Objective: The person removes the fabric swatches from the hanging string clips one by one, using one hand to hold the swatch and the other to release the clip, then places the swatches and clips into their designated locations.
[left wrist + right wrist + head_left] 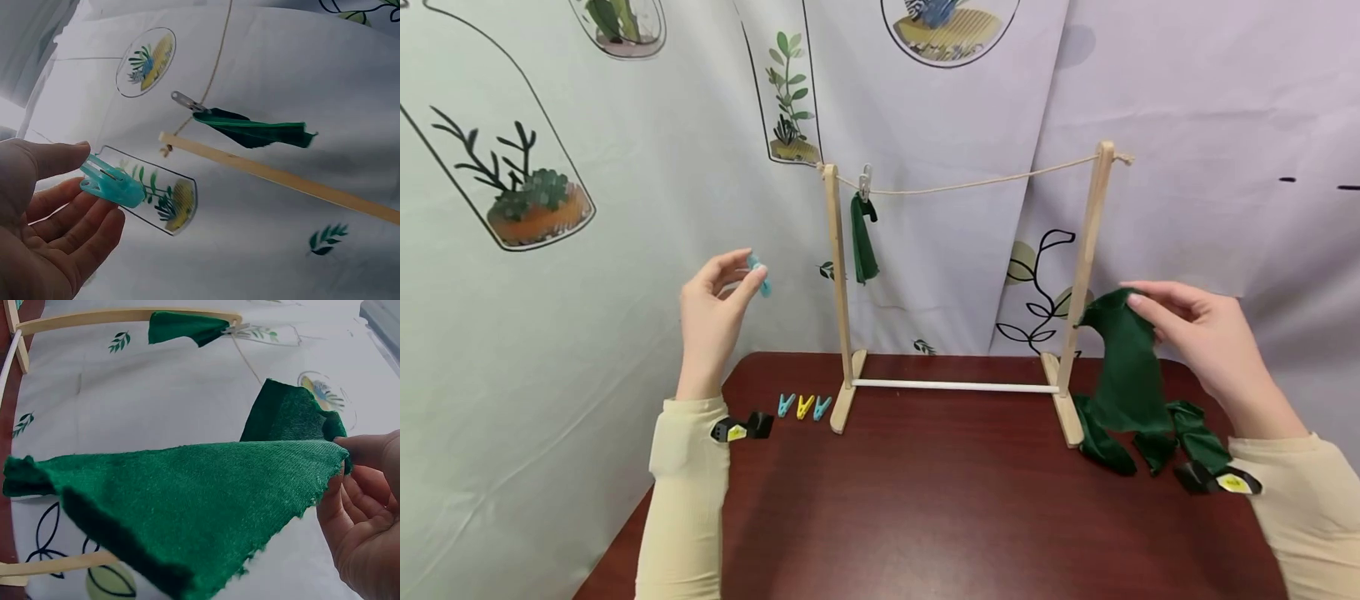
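Between thumb and fingers, my left hand (pixel 713 307) pinches a light blue clothespin (pixel 112 181), raised left of the wooden rack. My right hand (pixel 1213 343) pinches a green cloth (pixel 1126 367) by its top edge, beside the rack's right post. In the right wrist view the held cloth (pixel 181 494) spreads out with a frayed edge. Another green cloth (pixel 863 242) hangs near the left end of the rope (pixel 970 186), held by a pale clothespin (pixel 865 182). Below my right hand, more green cloth pieces (pixel 1198 433) lie crumpled on the table.
The rack's left post (pixel 838 275) and right post (pixel 1086 267) stand on wooden feet, joined by a white bar (pixel 955 386). Two blue clothespins and a yellow clothespin (pixel 805 407) lie left of it on the dark red table (pixel 940 508). A printed curtain (pixel 955 117) hangs behind.
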Tool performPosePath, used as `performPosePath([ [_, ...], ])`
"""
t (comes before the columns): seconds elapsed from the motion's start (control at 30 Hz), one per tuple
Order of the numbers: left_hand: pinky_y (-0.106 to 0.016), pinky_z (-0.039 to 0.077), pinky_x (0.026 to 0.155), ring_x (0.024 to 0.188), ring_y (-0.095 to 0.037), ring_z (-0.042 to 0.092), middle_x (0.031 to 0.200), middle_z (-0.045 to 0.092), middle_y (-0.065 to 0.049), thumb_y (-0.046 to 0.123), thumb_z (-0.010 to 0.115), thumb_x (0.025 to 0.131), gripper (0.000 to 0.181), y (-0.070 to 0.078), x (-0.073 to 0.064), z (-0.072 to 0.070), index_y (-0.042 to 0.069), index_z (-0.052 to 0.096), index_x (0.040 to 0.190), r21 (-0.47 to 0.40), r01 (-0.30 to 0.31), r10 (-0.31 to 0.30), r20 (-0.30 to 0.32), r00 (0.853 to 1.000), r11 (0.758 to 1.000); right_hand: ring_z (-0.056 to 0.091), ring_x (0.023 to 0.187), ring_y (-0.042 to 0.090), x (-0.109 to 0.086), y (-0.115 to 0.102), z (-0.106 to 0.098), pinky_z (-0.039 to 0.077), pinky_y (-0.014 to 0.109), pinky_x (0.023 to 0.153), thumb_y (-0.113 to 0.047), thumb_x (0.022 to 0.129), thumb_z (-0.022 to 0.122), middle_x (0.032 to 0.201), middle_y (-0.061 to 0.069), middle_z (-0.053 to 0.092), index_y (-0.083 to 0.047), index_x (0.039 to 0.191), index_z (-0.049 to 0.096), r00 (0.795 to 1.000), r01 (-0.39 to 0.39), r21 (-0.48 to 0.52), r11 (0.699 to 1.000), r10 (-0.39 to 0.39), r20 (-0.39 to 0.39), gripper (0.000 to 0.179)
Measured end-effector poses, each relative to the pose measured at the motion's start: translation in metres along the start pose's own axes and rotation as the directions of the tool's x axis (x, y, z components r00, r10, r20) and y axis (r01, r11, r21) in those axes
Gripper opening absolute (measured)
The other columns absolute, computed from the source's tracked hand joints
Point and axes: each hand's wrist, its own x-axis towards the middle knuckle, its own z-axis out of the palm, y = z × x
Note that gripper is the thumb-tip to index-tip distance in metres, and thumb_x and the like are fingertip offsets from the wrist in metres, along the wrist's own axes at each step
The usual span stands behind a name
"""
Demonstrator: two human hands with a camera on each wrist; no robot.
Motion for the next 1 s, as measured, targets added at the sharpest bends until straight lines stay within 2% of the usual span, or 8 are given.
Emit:
performPosePath([
  [0.23, -0.024, 0.049, 0.084, 0.105, -0.009, 0.061, 0.117, 0.069, -0.007, 0.037, 0.073, 0.094, 0.044, -0.024, -0.036, -0.005, 0.015, 0.068, 0.131, 0.093, 0.114, -0.115, 0.008, 0.993, 0.989, 0.058, 0.064, 0.016, -0.024, 0.024, 0.0, 0.048, 0.029, 0.053, -0.037, 0.099, 0.065, 0.087, -0.01, 0.067, -0.016, 0.133, 0.067, 0.999, -0.049, -0.058, 0.997, 0.05, 0.002, 0.04],
  [0.37, -0.023, 0.049, 0.084, 0.105, -0.007, 0.06, 0.12, 0.068, -0.008, 0.04, 0.071, 0.094, 0.044, -0.043, -0.056, -0.007, 0.015, 0.068, 0.131, 0.133, 0.172, -0.174, 0.001, 0.985, 0.976, 0.059, 0.063, 0.018, -0.037, 0.038, 0.0, 0.047, 0.029, 0.054, -0.038, 0.1, 0.064, 0.093, -0.013, 0.067, -0.018, 0.134, 0.067, 0.997, -0.075, -0.08, 0.994, 0.077, 0.014, 0.04],
  [0.47, -0.021, 0.049, 0.083, 0.1, -0.006, 0.061, 0.117, 0.069, -0.009, 0.039, 0.071, 0.095, 0.044, -0.057, -0.07, -0.009, 0.014, 0.068, 0.13, 0.141, 0.213, -0.214, -0.002, 0.977, 0.967, 0.06, 0.063, 0.017, -0.047, 0.048, 0.0, 0.041, 0.031, 0.049, -0.037, 0.1, 0.064, 0.095, -0.016, 0.067, -0.021, 0.133, 0.068, 0.996, -0.083, -0.087, 0.993, 0.085, 0.025, 0.037],
  [0.6, -0.017, 0.049, 0.079, 0.091, -0.003, 0.063, 0.109, 0.071, -0.007, 0.037, 0.072, 0.094, 0.043, -0.072, -0.085, -0.011, 0.011, 0.069, 0.128, 0.151, 0.253, -0.255, -0.01, 0.967, 0.956, 0.061, 0.059, 0.018, -0.061, 0.061, 0.004, 0.034, 0.036, 0.043, -0.036, 0.101, 0.064, 0.083, -0.009, 0.069, -0.021, 0.131, 0.068, 0.994, -0.092, -0.086, 0.992, 0.097, 0.049, 0.035],
  [0.73, -0.015, 0.048, 0.075, 0.09, 0.001, 0.062, 0.109, 0.072, -0.006, 0.04, 0.072, 0.094, 0.044, -0.086, -0.099, -0.012, 0.012, 0.069, 0.128, 0.198, 0.294, -0.299, -0.001, 0.954, 0.935, 0.062, 0.057, 0.02, -0.076, 0.075, 0.01, 0.043, 0.03, 0.048, -0.036, 0.101, 0.062, 0.071, 0.002, 0.068, -0.016, 0.133, 0.067, 0.989, -0.125, -0.11, 0.986, 0.133, 0.068, 0.038],
  [0.87, -0.015, 0.047, 0.075, 0.092, 0.002, 0.06, 0.115, 0.071, -0.008, 0.043, 0.071, 0.094, 0.046, -0.099, -0.114, -0.015, 0.012, 0.068, 0.13, 0.263, 0.322, -0.343, 0.038, 0.938, 0.909, 0.063, 0.059, 0.023, -0.093, 0.091, 0.019, 0.049, 0.03, 0.057, -0.041, 0.102, 0.06, 0.07, 0.006, 0.068, -0.01, 0.137, 0.063, 0.972, -0.193, -0.141, 0.971, 0.209, 0.107, 0.047],
  [1.0, -0.02, 0.049, 0.073, 0.094, -0.008, 0.064, 0.114, 0.071, -0.009, 0.039, 0.072, 0.095, 0.045, -0.114, -0.128, -0.016, 0.011, 0.068, 0.129, 0.333, 0.34, -0.383, 0.069, 0.921, 0.88, 0.063, 0.062, 0.024, -0.106, 0.106, 0.027, 0.048, 0.031, 0.059, -0.046, 0.102, 0.057, 0.067, 0.01, 0.066, -0.006, 0.14, 0.059, 0.942, -0.268, -0.151, 0.952, 0.291, 0.165, 0.056],
])
